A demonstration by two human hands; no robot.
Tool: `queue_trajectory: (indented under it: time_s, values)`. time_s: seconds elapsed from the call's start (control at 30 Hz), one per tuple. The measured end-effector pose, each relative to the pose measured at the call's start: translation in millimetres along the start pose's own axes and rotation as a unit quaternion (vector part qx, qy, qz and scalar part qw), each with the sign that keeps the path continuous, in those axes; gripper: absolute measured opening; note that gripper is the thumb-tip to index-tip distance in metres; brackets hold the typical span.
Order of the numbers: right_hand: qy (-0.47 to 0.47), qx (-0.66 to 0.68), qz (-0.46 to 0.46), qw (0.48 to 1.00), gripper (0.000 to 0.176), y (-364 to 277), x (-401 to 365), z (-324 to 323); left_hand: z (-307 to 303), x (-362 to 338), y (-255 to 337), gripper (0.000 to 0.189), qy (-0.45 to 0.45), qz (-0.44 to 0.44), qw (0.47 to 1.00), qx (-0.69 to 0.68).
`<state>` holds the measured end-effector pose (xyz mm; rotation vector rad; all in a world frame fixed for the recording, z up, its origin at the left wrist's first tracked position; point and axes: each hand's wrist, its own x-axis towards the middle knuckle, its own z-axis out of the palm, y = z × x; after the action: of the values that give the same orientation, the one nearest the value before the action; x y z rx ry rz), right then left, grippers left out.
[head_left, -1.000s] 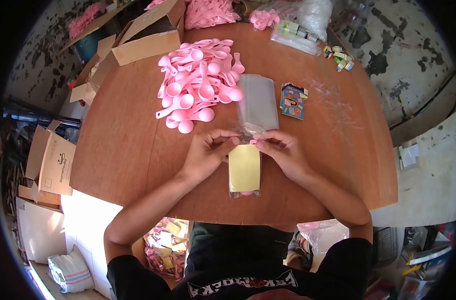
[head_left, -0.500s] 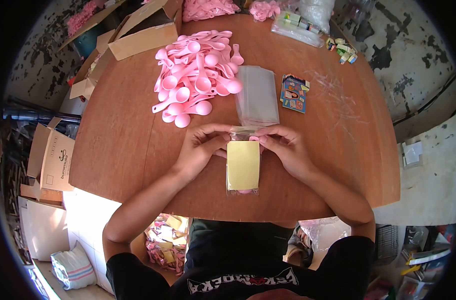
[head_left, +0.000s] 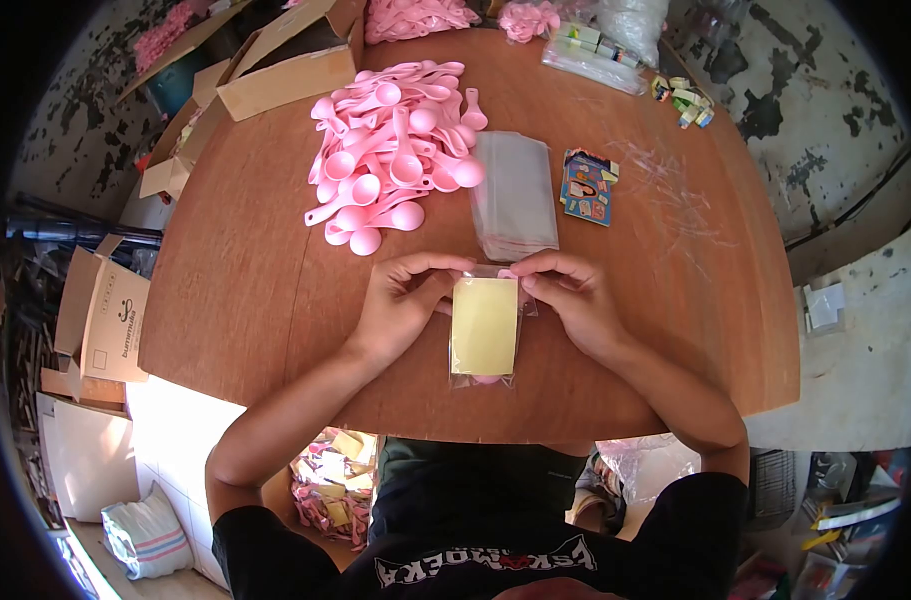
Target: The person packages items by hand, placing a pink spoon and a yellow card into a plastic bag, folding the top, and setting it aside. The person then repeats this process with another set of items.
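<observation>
A small clear plastic bag (head_left: 484, 380) holds a pale yellow card (head_left: 485, 326), and a bit of pink shows at its bottom and top right. My left hand (head_left: 407, 303) pinches the top left corner of the bag. At the top right corner, the fingers of my right hand (head_left: 567, 300) are closed on the same bag. Just beyond my hands lies a stack of clear bags (head_left: 515, 192). A pile of pink spoons (head_left: 400, 150) is at the far left of it, and small blue printed cards (head_left: 586, 188) lie to its right.
An open cardboard box (head_left: 290, 85) stands at the table's back left. Pink items in plastic (head_left: 420, 18) and bundled packs (head_left: 593, 50) line the back edge. Small colourful pieces (head_left: 685, 102) lie at the back right. Below the table's front edge is a box of packed items (head_left: 332, 485).
The bag's top flap, which stood up between my fingers, now appears folded down behind the bag. The bag has shifted slightly left and up, and clear plastic shows by my right fingers.
</observation>
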<state>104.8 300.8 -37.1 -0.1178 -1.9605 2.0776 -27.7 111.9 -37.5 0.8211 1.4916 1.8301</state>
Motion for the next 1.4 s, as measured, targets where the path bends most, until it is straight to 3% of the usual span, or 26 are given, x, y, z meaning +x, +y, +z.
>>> queue_trajectory:
  time_s: [0.4,0.7,0.87,1.2,1.4]
  values:
    - [-0.008,-0.025,0.006,1.0,0.014,-3,-1,1,-2,-2,4,0.018,-0.005,-0.022,1.0,0.0]
    - [-0.012,-0.021,0.015,1.0,0.017,-4,-2,2,-6,-3,6,0.019,-0.037,-0.039,0.995,-0.087]
    - [-0.026,-0.014,0.01,1.0,0.017,-3,-2,-1,1,-3,7,0.015,-0.005,-0.022,1.0,0.017]
    - [-0.027,-0.017,0.024,0.999,0.016,-5,-3,4,2,-2,6,0.014,0.008,-0.019,1.0,0.016]
    - [-0.019,-0.017,0.028,0.999,0.016,-4,-3,4,2,-3,4,0.025,0.012,-0.008,0.999,0.032]
